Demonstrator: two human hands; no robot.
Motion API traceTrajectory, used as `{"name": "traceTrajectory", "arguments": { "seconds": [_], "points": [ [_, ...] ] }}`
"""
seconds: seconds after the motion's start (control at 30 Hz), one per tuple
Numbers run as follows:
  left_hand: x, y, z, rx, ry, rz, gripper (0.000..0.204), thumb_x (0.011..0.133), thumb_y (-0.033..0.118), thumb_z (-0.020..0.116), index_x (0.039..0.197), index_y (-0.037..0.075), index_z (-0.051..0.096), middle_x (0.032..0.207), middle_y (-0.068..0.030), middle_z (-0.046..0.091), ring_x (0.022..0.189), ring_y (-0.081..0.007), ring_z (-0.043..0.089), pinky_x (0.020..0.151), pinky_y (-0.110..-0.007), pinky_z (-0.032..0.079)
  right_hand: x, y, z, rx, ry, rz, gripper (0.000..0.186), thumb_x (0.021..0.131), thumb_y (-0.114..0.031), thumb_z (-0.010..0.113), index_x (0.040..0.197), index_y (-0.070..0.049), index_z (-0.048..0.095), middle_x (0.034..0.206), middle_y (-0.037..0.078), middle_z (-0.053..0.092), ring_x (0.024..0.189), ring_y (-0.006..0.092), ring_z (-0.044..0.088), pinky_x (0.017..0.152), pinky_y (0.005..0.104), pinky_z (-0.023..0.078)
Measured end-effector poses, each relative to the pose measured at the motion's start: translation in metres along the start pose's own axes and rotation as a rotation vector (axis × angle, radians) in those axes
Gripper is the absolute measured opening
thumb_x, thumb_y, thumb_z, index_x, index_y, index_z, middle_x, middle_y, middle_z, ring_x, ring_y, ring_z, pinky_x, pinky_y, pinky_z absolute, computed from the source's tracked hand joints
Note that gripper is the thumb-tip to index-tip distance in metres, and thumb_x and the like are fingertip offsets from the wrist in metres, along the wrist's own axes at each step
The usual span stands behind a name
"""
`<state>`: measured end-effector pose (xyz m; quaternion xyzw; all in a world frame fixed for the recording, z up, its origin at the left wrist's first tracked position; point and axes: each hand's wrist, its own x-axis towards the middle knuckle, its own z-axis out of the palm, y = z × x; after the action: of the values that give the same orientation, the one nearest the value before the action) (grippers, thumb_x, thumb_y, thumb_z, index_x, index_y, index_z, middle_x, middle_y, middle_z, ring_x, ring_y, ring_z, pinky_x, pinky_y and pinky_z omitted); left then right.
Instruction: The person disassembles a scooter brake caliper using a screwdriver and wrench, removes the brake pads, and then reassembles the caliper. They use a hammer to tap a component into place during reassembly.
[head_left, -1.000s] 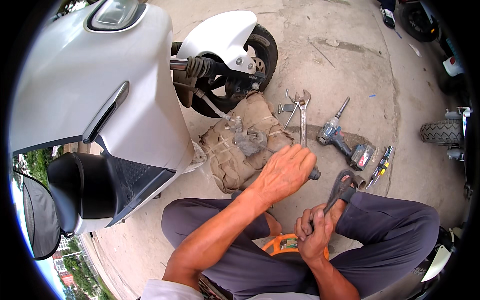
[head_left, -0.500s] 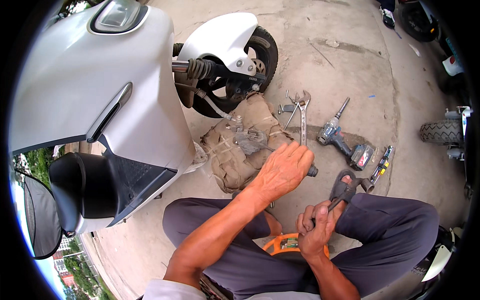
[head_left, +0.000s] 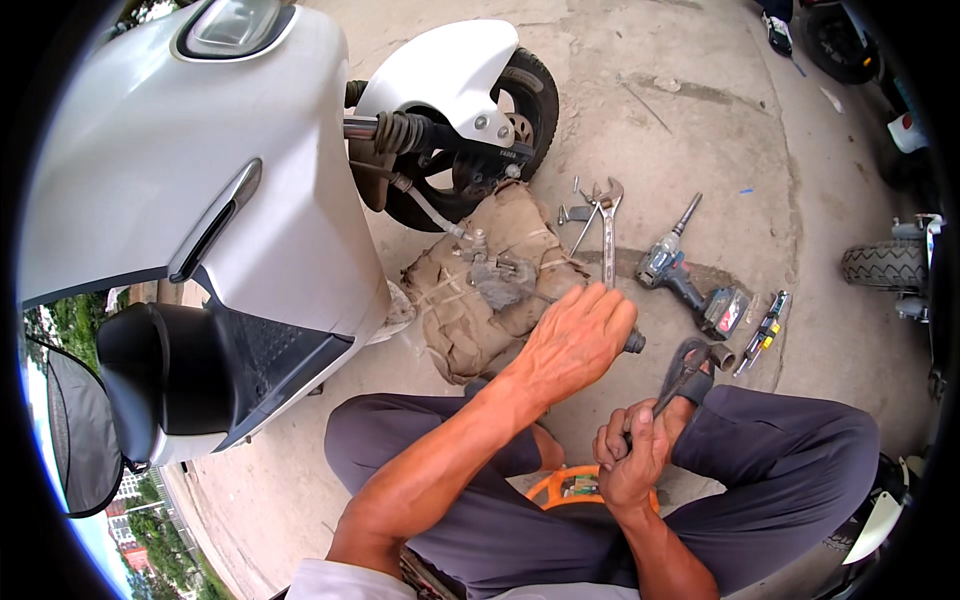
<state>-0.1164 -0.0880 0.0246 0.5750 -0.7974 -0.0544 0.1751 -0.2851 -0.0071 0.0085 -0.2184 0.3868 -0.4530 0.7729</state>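
Note:
My left hand (head_left: 580,335) is closed around a screwdriver, whose dark handle end (head_left: 635,342) sticks out on the right. Its shaft (head_left: 541,297) points toward a grey, dirty brake caliper (head_left: 500,282) lying on a crumpled brown sack (head_left: 455,335). A hose (head_left: 432,212) links the caliper to the white scooter's front. Lower and to the right, my right hand (head_left: 632,450) grips a hammer by its dark handle (head_left: 675,388). The hammer head (head_left: 722,355) is beside my sandal (head_left: 690,360), apart from the screwdriver.
The white scooter (head_left: 260,200) and its front wheel (head_left: 530,110) stand at left. On the concrete lie an adjustable wrench (head_left: 609,235), a cordless impact driver (head_left: 690,280) and a slim multicoloured object (head_left: 768,325). An orange-rimmed container (head_left: 548,487) sits between my legs. Other vehicles line the right.
The hammer head has swung a little up and to the left. My left hand and the screwdriver have moved slightly right. The caliper stays on the sack.

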Motion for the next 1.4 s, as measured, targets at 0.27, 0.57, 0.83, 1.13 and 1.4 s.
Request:
{"name": "traceTrajectory", "arguments": {
  "seconds": [0.27,0.57,0.83,1.13,1.4],
  "points": [
    [0.002,0.0,0.001,-0.026,0.0,-0.006,0.012,0.08,0.008,0.062,0.087,0.006,0.053,0.085,-0.0094,0.052,0.085,-0.0263,0.057,0.075,-0.038,0.047,-0.001,0.0,0.001,-0.045,-0.01,-0.016,0.034,0.112,-0.033,0.042,0.089,-0.008,0.039,0.061,0.001,0.034,0.049,0.0077,0.026,0.044,0.0246,0.028],
    [0.005,-0.003,0.002,-0.053,0.003,-0.046,0.023,0.073,0.003,0.068,0.089,0.004,0.052,0.086,-0.0105,0.052,0.085,-0.029,0.056,0.076,-0.039,0.046,0.001,-0.006,0.001,0.016,-0.016,-0.003,0.032,0.112,-0.03,0.042,0.089,-0.009,0.039,0.06,0.001,0.033,0.049,0.0082,0.026,0.043,0.0252,0.027],
    [0.004,-0.004,0.001,-0.04,-0.016,-0.052,0.02,0.076,0.003,0.065,0.09,0.003,0.052,0.087,-0.0103,0.052,0.085,-0.0287,0.056,0.077,-0.039,0.046,0.006,-0.014,0.003,0.07,0.049,-0.077,0.032,0.113,-0.03,0.041,0.089,-0.009,0.038,0.061,0.0,0.033,0.048,0.0076,0.025,0.042,0.0248,0.026],
    [0.007,-0.003,-0.003,0.021,-0.017,-0.033,0.014,0.08,0.008,0.062,0.089,0.006,0.052,0.085,-0.0084,0.052,0.084,-0.0253,0.056,0.074,-0.037,0.046,0.013,-0.002,0.002,-0.059,0.006,-0.01,0.031,0.113,-0.031,0.043,0.091,-0.009,0.039,0.063,-0.002,0.034,0.051,0.0062,0.026,0.043,0.0244,0.026],
    [0.008,0.004,0.0,-0.003,-0.013,-0.021,0.013,0.08,0.01,0.062,0.088,0.005,0.052,0.086,-0.0087,0.052,0.085,-0.0258,0.056,0.074,-0.038,0.046,0.014,-0.006,0.003,-0.036,0.011,0.01,0.031,0.112,-0.03,0.044,0.09,-0.009,0.039,0.063,-0.001,0.033,0.05,0.0066,0.025,0.043,0.0238,0.026]
  ]
}}
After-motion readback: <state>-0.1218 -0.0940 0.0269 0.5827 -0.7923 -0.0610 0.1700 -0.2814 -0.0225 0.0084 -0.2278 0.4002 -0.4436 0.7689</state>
